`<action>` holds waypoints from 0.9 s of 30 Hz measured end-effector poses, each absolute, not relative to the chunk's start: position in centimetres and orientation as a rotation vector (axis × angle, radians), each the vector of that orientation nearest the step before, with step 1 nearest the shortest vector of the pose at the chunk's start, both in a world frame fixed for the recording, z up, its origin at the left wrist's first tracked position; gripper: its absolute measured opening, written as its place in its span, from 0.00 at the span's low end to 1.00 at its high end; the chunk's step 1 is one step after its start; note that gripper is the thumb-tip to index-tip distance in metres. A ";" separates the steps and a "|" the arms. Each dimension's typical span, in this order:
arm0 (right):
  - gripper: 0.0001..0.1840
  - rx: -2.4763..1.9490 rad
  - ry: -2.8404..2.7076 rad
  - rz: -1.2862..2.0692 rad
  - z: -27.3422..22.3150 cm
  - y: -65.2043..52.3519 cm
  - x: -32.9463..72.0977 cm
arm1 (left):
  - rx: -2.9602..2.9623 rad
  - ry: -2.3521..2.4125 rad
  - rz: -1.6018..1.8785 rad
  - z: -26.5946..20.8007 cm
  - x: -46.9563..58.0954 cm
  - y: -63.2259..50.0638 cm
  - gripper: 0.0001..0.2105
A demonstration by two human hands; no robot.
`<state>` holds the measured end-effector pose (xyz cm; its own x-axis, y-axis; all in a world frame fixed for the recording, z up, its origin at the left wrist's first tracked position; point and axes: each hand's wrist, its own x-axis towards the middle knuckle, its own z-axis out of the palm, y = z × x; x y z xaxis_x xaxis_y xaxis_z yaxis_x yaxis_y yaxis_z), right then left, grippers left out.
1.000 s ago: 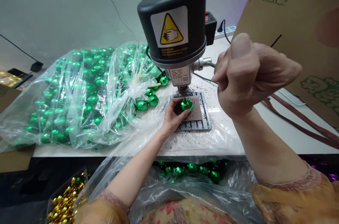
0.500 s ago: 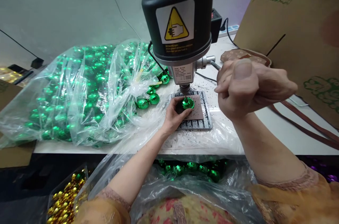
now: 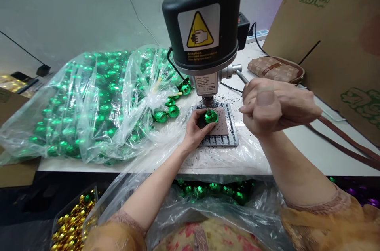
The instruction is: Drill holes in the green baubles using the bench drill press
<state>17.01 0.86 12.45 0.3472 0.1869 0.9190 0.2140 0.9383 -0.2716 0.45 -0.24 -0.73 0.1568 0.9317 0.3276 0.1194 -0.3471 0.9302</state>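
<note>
The left hand [image 3: 196, 129] pinched a faceted green ball [image 3: 211, 116] from the side, thumb on the near edge and fingers curled around the far one. The ball sat on a brownish pad [image 3: 222, 125] over the slotted base plate [image 3: 233, 134], directly under the chuck [image 3: 208, 101] of a drill press [image 3: 202, 13]. The right hand [image 3: 277, 104], well above and to the right of the left one, was closed in a fist around the feed lever [image 3: 242, 77], whose end it hid. Whether the bit had entered the ball was too small to tell.

Doing this step well likely called for a firm but gentle grip, since the shiny shell looked thin; for the ball's top centred under the bit, with even pressure on the lever; and for fingertips low on the ball's sides, away from the chuck.

Above the left hand, a warning sticker [image 3: 199, 27] showed a hand in a yellow triangle over "Attention:", with smaller unreadable lines beneath. The plate label [image 3: 205, 84] below it was too fine to read surely. Beyond the right hand, a cardboard box [image 3: 344, 45] bore green outlined lettering that could not be made out.
</note>
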 end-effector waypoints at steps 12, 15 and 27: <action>0.23 -0.483 -1.140 0.107 19.4 -1.2 15.9 | 1.765 1.288 1.335 1.7 1.1 -2.0 0.20; 0.25 -0.540 -1.174 0.106 20.6 -0.9 16.2 | 1.910 1.317 1.237 3.3 -0.2 -5.3 0.17; 0.24 -0.449 -1.170 0.168 20.1 -0.6 16.0 | 2.451 1.213 0.820 5.8 -8.9 -7.6 0.09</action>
